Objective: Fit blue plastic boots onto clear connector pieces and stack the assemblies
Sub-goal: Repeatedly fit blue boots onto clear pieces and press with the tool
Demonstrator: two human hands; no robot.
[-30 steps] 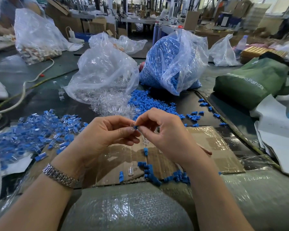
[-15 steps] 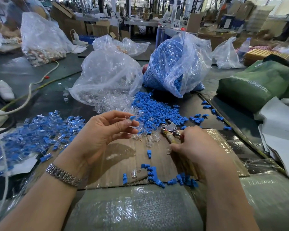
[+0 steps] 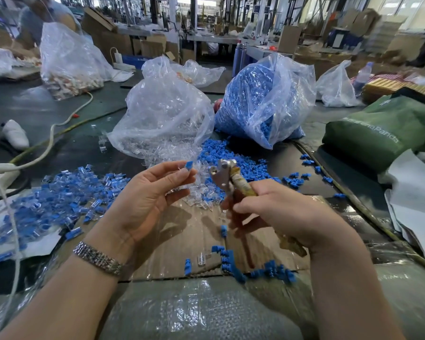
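My left hand [image 3: 145,207] pinches a clear connector with a blue boot [image 3: 188,166] on it between thumb and forefinger, palm up. My right hand [image 3: 280,214] grips a pair of metal pliers [image 3: 225,175] by the handles, jaws pointing up just right of the boot. A pile of finished blue-and-clear assemblies [image 3: 59,197] lies at the left. Loose blue boots [image 3: 231,155] and clear connectors [image 3: 201,197] are heaped beyond my hands. A few boots [image 3: 268,271] lie on the cardboard sheet [image 3: 182,231].
A clear bag of connectors [image 3: 165,119] and a bag of blue boots [image 3: 263,101] stand behind. A green bag [image 3: 378,131] sits at the right, white cables [image 3: 47,148] at the left. Bubble wrap [image 3: 194,310] covers the near edge. Another person [image 3: 42,18] works at far left.
My hands have parted. The right hand went down to the cardboard, picked up the pliers and raised them towards the piece that stays in my left hand.
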